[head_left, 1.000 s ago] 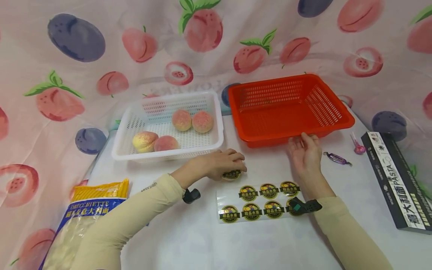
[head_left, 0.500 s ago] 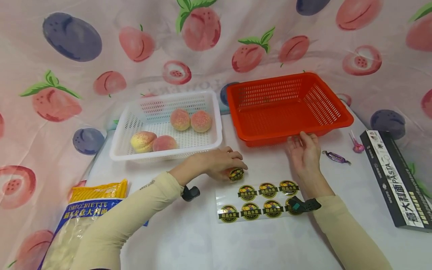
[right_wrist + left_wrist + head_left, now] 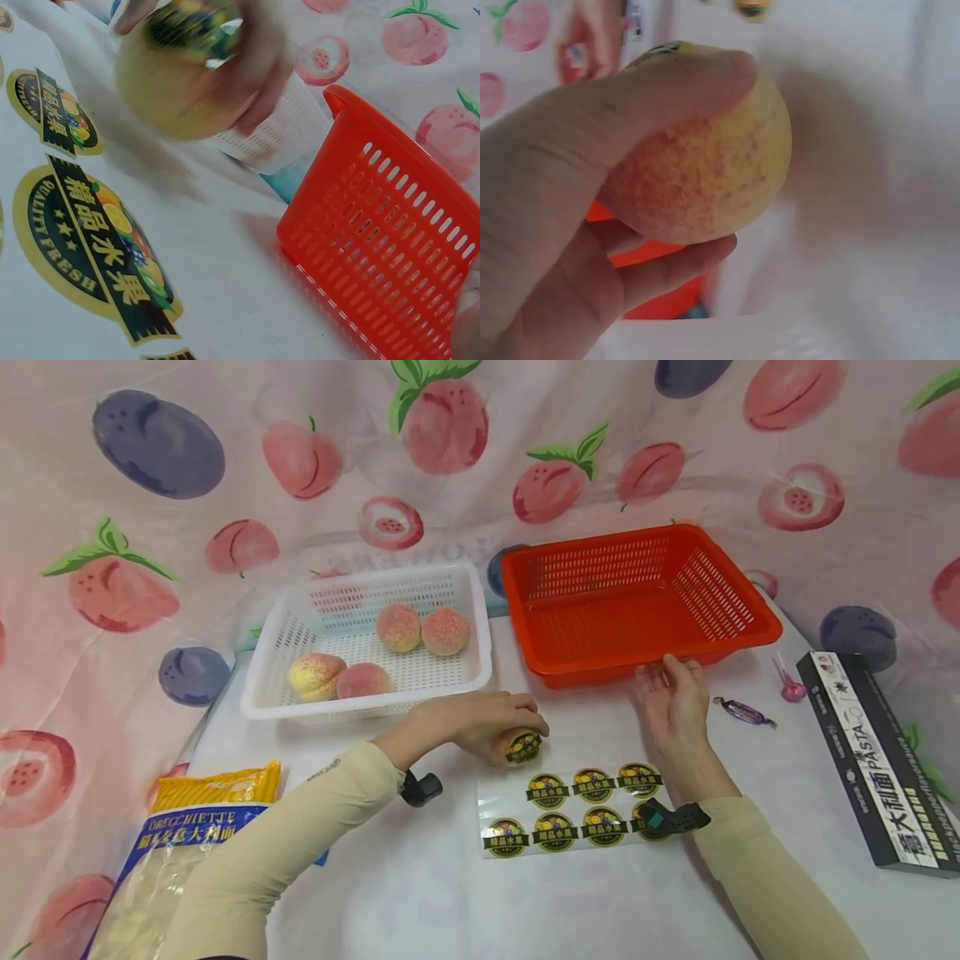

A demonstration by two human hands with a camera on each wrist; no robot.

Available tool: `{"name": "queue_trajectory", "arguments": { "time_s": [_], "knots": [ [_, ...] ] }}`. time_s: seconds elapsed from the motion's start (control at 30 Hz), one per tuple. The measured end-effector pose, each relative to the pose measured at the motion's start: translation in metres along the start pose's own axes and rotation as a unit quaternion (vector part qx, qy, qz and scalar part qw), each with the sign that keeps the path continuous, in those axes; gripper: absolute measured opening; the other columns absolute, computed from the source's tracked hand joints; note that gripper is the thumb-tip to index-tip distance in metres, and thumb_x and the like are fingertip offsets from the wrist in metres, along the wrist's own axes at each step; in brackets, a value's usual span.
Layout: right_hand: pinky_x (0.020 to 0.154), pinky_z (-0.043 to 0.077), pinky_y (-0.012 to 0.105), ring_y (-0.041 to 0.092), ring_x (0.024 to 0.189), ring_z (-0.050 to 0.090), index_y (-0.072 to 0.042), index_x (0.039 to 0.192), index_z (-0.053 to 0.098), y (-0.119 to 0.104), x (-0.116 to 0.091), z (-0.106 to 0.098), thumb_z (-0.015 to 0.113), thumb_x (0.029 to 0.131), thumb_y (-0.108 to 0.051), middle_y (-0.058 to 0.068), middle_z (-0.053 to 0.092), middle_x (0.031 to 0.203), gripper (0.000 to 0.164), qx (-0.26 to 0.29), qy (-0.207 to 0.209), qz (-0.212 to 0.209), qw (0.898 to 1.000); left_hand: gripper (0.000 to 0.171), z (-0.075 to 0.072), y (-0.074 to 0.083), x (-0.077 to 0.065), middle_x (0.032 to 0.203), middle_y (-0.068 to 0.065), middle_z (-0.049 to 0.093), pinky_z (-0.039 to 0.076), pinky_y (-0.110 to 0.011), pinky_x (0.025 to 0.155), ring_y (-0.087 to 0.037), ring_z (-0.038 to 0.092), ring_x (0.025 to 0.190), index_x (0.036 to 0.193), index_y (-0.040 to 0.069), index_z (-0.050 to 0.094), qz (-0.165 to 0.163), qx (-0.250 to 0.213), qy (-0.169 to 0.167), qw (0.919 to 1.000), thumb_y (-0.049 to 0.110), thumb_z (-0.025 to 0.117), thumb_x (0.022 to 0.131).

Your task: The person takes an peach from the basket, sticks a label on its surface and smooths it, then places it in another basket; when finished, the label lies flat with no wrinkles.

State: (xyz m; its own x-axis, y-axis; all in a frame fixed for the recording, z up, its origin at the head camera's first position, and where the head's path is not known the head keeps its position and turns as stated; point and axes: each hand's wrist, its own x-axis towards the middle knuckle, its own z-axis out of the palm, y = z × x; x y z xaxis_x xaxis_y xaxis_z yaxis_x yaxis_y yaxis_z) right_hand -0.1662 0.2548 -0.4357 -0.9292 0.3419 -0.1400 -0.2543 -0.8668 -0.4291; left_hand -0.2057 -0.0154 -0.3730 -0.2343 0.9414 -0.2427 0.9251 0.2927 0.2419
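Beside the sticker sheet [image 3: 577,808], the left hand [image 3: 487,724] grasps a peach [image 3: 516,749]; the right hand's [image 3: 677,703] relaxed fingers touch the red basket [image 3: 592,675].

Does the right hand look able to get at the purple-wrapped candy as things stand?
Probably yes: the right hand is at the near side of the red basket, and the purple-wrapped candy lies uncovered on the table close to its right, with nothing visible between them.
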Motion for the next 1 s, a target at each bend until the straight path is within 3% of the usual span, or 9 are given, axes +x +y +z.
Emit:
{"name": "queue_trajectory", "arguments": {
  "time_s": [0.27,0.53,0.77,1.0],
  "knots": [
    [0.081,0.044,0.033,0.021,0.090,0.044,-0.009,0.087,0.043,0.000,0.000,-0.002,0.056,0.083,-0.002,0.006,0.044,0.093,0.015,0.001,0.006,-0.005,1.000,0.056,-0.058,0.000,-0.001,0.119,0.007,0.044,0.042,-0.020,0.083,-0.006,0.045,0.100,0.122,0.029,0.046,0.001,-0.031,0.057,0.9979,0.027,0.067,0.070],
    [0.079,0.045,0.033,0.021,0.089,0.044,-0.009,0.088,0.043,0.002,-0.002,-0.005,0.056,0.083,-0.002,0.006,0.044,0.094,0.016,-0.002,0.001,-0.005,1.000,0.057,-0.105,-0.017,0.009,0.120,0.007,0.045,0.042,-0.027,0.085,-0.007,0.043,0.103,0.121,0.028,0.048,-0.016,-0.023,0.090,0.9956,0.034,0.071,0.069],
    [0.079,0.046,0.032,0.021,0.091,0.043,-0.009,0.089,0.044,0.003,0.000,-0.004,0.058,0.083,-0.004,0.006,0.043,0.096,0.016,-0.010,0.000,-0.005,1.000,0.061,-0.122,-0.030,0.032,0.122,0.006,0.045,0.041,-0.027,0.087,-0.008,0.042,0.106,0.124,0.027,0.046,-0.043,-0.013,0.084,0.9954,0.034,0.071,0.068],
    [0.079,0.045,0.031,0.021,0.090,0.045,-0.010,0.086,0.044,0.004,0.001,-0.003,0.057,0.084,-0.005,0.005,0.044,0.094,0.014,-0.021,-0.001,-0.008,1.000,0.060,-0.119,-0.047,0.059,0.117,0.007,0.045,0.042,-0.027,0.084,-0.010,0.040,0.105,0.123,0.031,0.045,-0.090,-0.034,0.054,0.9939,0.033,0.070,0.069]
  ]
}}
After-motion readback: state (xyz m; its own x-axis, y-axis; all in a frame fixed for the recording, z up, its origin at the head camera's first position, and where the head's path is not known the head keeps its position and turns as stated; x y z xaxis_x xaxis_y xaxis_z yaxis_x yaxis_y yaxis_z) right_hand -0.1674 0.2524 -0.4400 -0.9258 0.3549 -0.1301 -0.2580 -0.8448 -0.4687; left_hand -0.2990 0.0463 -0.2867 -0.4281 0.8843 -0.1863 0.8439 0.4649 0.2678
